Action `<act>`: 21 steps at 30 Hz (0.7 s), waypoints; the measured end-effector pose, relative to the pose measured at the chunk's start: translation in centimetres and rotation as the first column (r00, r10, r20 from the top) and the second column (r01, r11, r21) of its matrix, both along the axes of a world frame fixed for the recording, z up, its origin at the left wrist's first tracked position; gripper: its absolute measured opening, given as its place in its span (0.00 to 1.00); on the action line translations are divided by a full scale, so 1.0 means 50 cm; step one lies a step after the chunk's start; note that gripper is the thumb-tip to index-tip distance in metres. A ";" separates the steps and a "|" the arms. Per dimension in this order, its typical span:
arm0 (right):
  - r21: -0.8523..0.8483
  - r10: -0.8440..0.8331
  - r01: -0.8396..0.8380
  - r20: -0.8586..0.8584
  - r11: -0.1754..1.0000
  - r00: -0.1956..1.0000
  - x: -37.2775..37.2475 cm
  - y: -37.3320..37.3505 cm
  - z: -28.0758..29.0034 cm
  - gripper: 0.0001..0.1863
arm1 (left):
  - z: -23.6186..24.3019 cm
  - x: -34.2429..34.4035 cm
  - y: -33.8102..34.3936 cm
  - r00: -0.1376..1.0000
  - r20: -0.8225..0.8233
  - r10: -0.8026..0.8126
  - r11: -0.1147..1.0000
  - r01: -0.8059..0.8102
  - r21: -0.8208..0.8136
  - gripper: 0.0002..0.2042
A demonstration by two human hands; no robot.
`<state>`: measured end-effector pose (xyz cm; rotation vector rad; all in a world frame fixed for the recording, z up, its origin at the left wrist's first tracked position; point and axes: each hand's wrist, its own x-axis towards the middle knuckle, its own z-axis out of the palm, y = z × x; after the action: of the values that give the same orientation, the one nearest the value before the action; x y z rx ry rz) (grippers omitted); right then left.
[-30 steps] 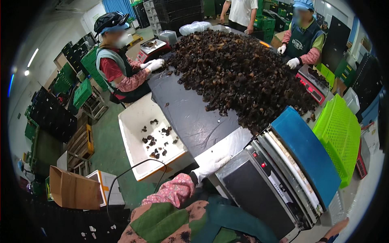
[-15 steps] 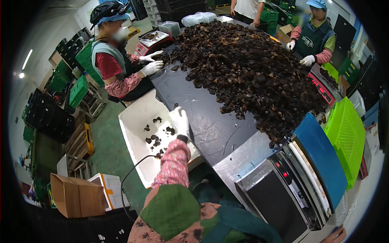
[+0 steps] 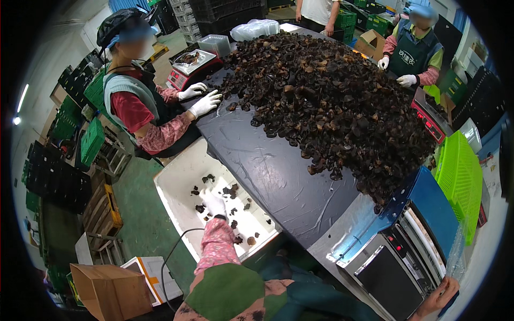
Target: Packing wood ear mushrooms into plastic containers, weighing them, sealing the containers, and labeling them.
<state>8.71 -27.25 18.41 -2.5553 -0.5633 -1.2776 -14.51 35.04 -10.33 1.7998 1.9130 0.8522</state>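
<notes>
My left hand (image 3: 213, 202), white-gloved, reaches into the white foam bin (image 3: 170, 202) with fingers apart among scattered dark fungus pieces (image 3: 251, 241). My right hand (image 3: 444, 290), bare, is curled round the lower end of clear plastic material (image 3: 453, 255) beside a sealing machine (image 3: 389, 282) with a blue cover (image 3: 432, 207) and lit red buttons. Beyond, a large pile of dark fungus (image 3: 316, 112) covers much of the dark plastic-covered table (image 3: 251, 168).
Gloved co-workers (image 3: 128, 112) (image 3: 407, 56) stand left and right by red scales (image 3: 182, 77) (image 3: 430, 120); another person (image 3: 316, 16) stands behind. Green baskets (image 3: 455, 176), a cardboard box (image 3: 111, 293), a black cable (image 3: 172, 249), stacked crates (image 3: 59, 176) and pallets (image 3: 99, 208) surround the table.
My left hand has moved from the machine's corner across into the foam bin. My right hand has come further into view and upward at lower right. The left co-worker leans nearer.
</notes>
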 end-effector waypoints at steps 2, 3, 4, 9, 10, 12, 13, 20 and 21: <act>0.027 0.016 -0.014 -0.073 1.000 0.997 0.007 0.001 -0.015 0.04 | -0.050 -0.104 -0.040 0.873 -0.487 -0.030 0.987 -0.052 -0.154 0.19; 0.048 0.025 -0.022 -0.066 0.999 0.997 0.011 0.002 -0.021 0.04 | -0.058 -0.137 -0.041 0.823 -0.558 -0.109 0.964 -0.049 -0.261 0.21; 0.037 0.020 -0.017 -0.090 0.999 0.996 0.003 0.000 -0.015 0.04 | -0.030 -0.095 -0.053 0.830 -0.504 -0.238 0.896 -0.012 -0.444 0.18; 0.075 0.127 -0.115 -0.173 0.991 0.977 0.013 0.023 -0.047 0.04 | -0.060 -0.101 -0.133 0.975 -0.202 -0.093 0.959 0.033 -0.282 0.15; 0.097 0.178 -0.161 -0.193 0.982 0.965 0.006 0.037 -0.035 0.02 | -0.066 -0.092 -0.150 0.931 -0.322 -0.173 0.984 0.154 -0.083 0.20; 0.038 0.180 -0.178 -0.074 0.983 0.981 -0.010 0.061 -0.016 0.03 | 0.032 0.043 -0.237 0.932 -0.250 -0.262 0.960 0.278 0.033 0.32; -0.022 0.230 -0.229 0.024 0.973 0.973 -0.013 0.064 -0.009 0.05 | 0.058 0.064 -0.265 0.933 -0.063 -0.356 0.897 0.359 0.259 0.32; 0.069 0.221 -0.218 -0.032 0.974 0.975 -0.026 0.023 -0.040 0.03 | 0.236 0.223 -0.581 0.352 0.199 -0.915 0.404 0.788 0.465 0.03; 0.088 0.247 -0.242 -0.048 0.966 0.968 -0.025 0.019 -0.039 0.03 | 0.228 0.225 -0.618 0.303 0.310 -0.901 0.402 0.852 0.335 0.04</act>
<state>7.45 -26.30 16.44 -2.3607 -0.7706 -1.1129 -3.28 4.12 1.05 2.0542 0.3483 0.8047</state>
